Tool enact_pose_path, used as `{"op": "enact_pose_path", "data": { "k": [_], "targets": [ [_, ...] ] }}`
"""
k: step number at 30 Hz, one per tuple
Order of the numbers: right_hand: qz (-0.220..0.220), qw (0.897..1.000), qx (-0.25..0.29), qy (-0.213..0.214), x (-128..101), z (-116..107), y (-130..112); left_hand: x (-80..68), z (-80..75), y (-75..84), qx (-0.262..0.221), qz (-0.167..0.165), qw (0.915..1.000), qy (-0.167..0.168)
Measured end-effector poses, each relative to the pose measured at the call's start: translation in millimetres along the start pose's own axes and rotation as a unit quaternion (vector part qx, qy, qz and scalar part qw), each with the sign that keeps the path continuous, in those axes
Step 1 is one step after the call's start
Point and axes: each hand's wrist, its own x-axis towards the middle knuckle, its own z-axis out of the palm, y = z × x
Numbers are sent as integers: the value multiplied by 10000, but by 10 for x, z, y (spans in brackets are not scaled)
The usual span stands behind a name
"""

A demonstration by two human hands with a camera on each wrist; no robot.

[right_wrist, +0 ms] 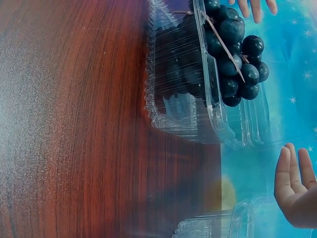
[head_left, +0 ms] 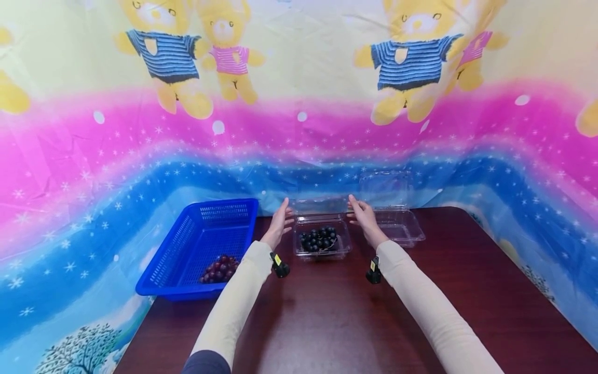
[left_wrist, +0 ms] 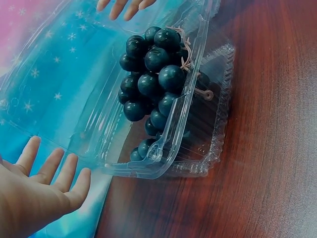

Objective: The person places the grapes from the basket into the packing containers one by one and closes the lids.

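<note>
Here, a clear plastic clamshell box (head_left: 322, 243) sits on the dark wooden surface (head_left: 327, 317) near its far edge, its hinged lid (head_left: 319, 206) raised toward the backdrop. A bunch of dark grapes (head_left: 320, 238) lies inside the tray. The left hand (head_left: 282, 218) is at the box's left side, fingers straight and spread, holding nothing; in the left wrist view its fingertips (left_wrist: 54, 166) stand just short of the lid's rim, not touching. The right hand (head_left: 362, 214) mirrors it at the box's right side, likewise flat and apart from the plastic, with a gap showing between its fingers (right_wrist: 292, 166) and the lid in the right wrist view.

Just right of the right hand a second clamshell box (head_left: 397, 228) stands with its lid up, close enough that the hand sits between the two boxes. To the left, a blue plastic basket (head_left: 205, 249) holds a bunch of reddish grapes (head_left: 219, 268); its near corner overhangs the surface's left edge. Between basket and box is a narrow lane taken by the left forearm. The near half of the surface lies broad and bare in front of the box.
</note>
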Motion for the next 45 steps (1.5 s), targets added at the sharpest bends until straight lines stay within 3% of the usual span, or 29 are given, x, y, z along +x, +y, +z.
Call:
{"op": "enact_pose_path", "data": {
  "k": [8, 16, 22, 26, 28, 33, 34, 37, 45],
  "targets": [
    [189, 9998, -84, 41, 5, -25, 7, 63, 21, -82, -15, 69, 9997, 238],
    [225, 9997, -29, 51, 13, -32, 2, 66, 12, -112, 80, 255, 9994, 237],
    [333, 9994, -64, 59, -18, -36, -31, -64, 12, 25, 12, 26, 9996, 268],
    [347, 9991, -237, -18, -14, -48, -43, 28, -31, -26, 100, 208, 9989, 399],
    [357, 9990, -277, -50, -17, -51, -55, 178, -84, -138, 139, 363, 9985, 389],
    [486, 9984, -222, -179, -50, -75, -81, 284, -88, -222, 322, 175, 9982, 480],
    [547, 9981, -184, -217, -54, -83, -84, 177, -53, -143, 346, 35, 9980, 525],
    [800, 9963, 1, -324, -57, -101, -101, 44, -42, -53, 237, -34, 9990, 383],
    [1302, 9878, 686, -505, -30, -127, -184, -50, -75, 38, -113, -161, 9995, 233]
  ]
}}
